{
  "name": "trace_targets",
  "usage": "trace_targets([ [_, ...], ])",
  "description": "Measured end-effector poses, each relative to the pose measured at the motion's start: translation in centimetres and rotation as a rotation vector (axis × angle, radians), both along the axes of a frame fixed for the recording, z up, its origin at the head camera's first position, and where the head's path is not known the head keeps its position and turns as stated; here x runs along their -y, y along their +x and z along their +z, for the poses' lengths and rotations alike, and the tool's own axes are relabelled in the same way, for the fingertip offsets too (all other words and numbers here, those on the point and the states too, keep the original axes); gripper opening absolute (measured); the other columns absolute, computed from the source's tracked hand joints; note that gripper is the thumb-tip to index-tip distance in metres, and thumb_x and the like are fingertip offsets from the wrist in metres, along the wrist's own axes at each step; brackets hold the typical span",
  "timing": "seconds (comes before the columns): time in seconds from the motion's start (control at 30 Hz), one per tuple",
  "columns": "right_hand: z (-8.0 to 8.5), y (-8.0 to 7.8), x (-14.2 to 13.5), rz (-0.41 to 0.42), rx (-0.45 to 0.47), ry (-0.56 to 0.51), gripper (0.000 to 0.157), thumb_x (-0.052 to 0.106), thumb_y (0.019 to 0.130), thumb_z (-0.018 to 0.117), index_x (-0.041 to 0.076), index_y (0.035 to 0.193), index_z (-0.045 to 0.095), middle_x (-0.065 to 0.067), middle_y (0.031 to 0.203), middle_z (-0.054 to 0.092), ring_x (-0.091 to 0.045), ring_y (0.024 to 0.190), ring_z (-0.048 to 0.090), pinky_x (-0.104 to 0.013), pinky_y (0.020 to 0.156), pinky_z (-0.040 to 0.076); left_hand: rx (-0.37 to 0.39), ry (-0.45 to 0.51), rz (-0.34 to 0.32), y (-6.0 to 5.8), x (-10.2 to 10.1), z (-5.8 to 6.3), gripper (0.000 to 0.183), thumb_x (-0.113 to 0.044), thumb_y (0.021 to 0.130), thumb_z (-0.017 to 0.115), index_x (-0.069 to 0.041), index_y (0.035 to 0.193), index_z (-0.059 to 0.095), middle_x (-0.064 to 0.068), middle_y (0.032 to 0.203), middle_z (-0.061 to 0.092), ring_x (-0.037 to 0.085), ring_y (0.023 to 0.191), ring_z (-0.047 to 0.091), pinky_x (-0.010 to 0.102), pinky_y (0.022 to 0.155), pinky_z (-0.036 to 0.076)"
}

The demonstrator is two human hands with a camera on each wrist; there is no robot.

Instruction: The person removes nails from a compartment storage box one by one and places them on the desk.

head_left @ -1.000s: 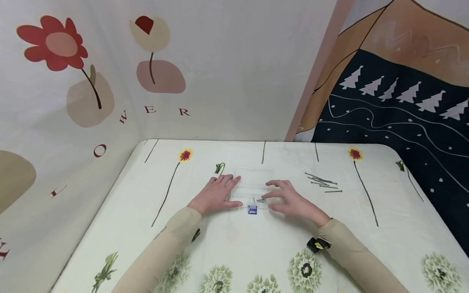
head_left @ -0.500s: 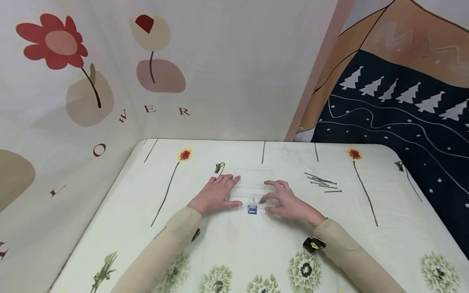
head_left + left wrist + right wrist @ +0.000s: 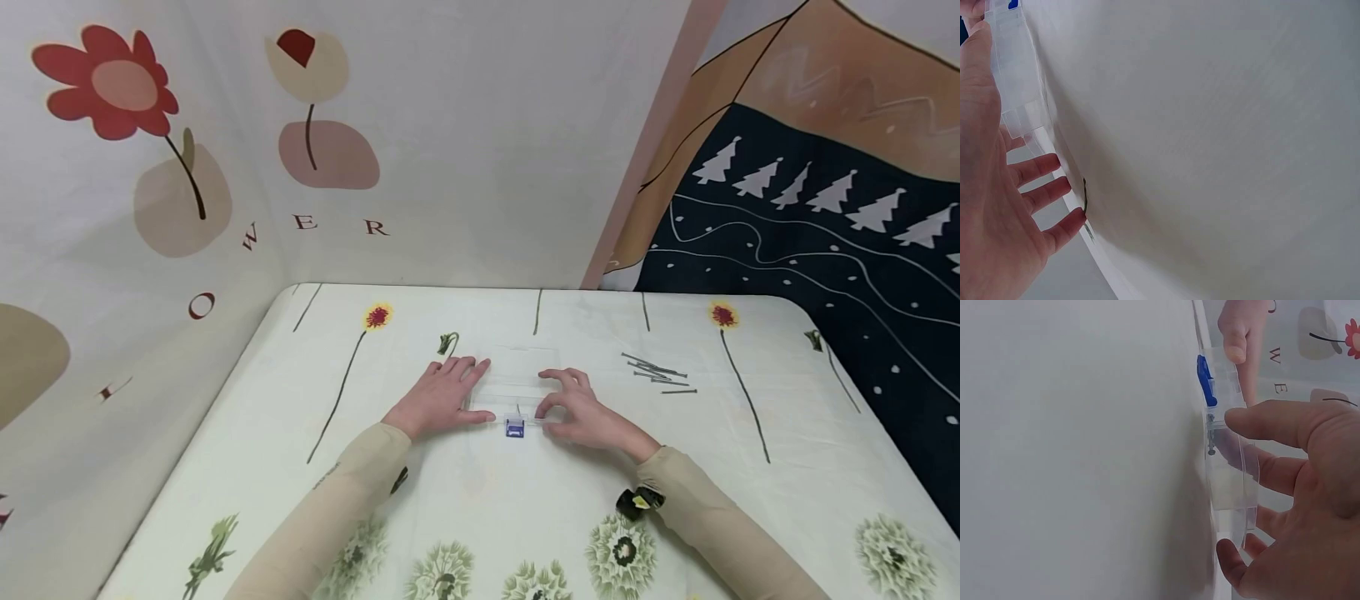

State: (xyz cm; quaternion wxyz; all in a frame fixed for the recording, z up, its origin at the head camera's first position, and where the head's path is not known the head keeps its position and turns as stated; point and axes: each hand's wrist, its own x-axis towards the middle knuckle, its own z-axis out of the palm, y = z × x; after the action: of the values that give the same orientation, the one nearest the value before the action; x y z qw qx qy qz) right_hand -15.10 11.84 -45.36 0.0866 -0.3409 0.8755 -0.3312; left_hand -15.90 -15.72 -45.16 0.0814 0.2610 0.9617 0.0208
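A clear plastic box (image 3: 510, 388) with a blue latch (image 3: 514, 428) at its near side lies at mid-table. Its transparent lid (image 3: 525, 360) is laid back toward the far side. My left hand (image 3: 437, 402) rests along the box's left side, fingers straight and spread, thumb at the near corner. My right hand (image 3: 588, 418) is at the right end with loosely bent fingers. In the right wrist view, its thumb (image 3: 1260, 422) is at the near wall's rim and its index finger reaches behind that wall. Small metal nails (image 3: 1211, 434) show through the clear wall beside the latch.
Several long nails (image 3: 651, 368) lie in a loose pile right of the box, with a single nail (image 3: 679, 392) just in front of them. The table has a flower-print cloth (image 3: 465, 517). Printed fabric hangs behind and at the left.
My right hand has shifted slightly left and closer to the box's near wall. The small nails seen at its fingertips earlier are now hidden in the head view. My left hand stays in place.
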Motion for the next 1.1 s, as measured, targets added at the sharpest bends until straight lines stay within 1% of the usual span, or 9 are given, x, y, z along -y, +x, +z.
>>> trace_targets([
  [0.17,-0.2,0.1,0.1,-0.015,0.015,-0.009,0.013,0.007,0.076,0.073,0.015,0.086,0.071,-0.02,0.145,0.035,-0.047,0.131,0.018,-0.069,0.099,0.018,-0.013,-0.004,-0.001,-0.1,0.1,0.0,0.093,-0.074,0.087,0.043,-0.015,0.155,0.023,0.011,0.149,0.035,0.026,0.137,0.03,0.05,0.108,0.024],
  [0.4,-0.2,0.5,0.6,-0.024,-0.01,0.034,0.012,0.008,0.078,0.072,0.015,0.086,0.066,-0.021,0.145,0.033,-0.047,0.132,0.017,-0.066,0.092,0.024,-0.006,-0.014,0.001,-0.1,0.1,-0.1,0.094,-0.075,0.086,0.042,-0.015,0.155,0.023,0.011,0.15,0.035,0.026,0.137,0.03,0.049,0.108,0.023],
  [0.63,-0.4,0.7,0.6,-0.027,0.001,0.055,0.013,0.007,0.081,0.07,0.016,0.086,0.061,-0.021,0.147,0.03,-0.045,0.133,0.014,-0.064,0.093,0.023,-0.006,-0.018,0.0,-0.1,0.1,-0.1,0.094,-0.076,0.086,0.041,-0.015,0.155,0.023,0.011,0.15,0.035,0.026,0.137,0.03,0.049,0.108,0.024],
  [0.8,-0.4,0.8,0.7,-0.028,0.001,0.061,0.015,0.008,0.081,0.071,0.016,0.086,0.06,-0.022,0.147,0.029,-0.046,0.134,0.014,-0.064,0.092,0.024,-0.008,-0.025,-0.003,-0.1,0.0,-0.1,0.094,-0.076,0.086,0.04,-0.014,0.155,0.023,0.011,0.15,0.035,0.026,0.137,0.03,0.049,0.108,0.024],
  [1.1,-0.1,1.1,0.8,-0.036,-0.038,0.108,0.017,0.009,0.08,0.073,0.015,0.085,0.058,-0.021,0.148,0.029,-0.045,0.134,0.015,-0.061,0.09,0.027,-0.014,-0.023,-0.001,-0.1,-0.1,-0.1,0.095,-0.077,0.086,0.04,-0.014,0.154,0.024,0.011,0.149,0.035,0.026,0.136,0.031,0.049,0.108,0.025],
])
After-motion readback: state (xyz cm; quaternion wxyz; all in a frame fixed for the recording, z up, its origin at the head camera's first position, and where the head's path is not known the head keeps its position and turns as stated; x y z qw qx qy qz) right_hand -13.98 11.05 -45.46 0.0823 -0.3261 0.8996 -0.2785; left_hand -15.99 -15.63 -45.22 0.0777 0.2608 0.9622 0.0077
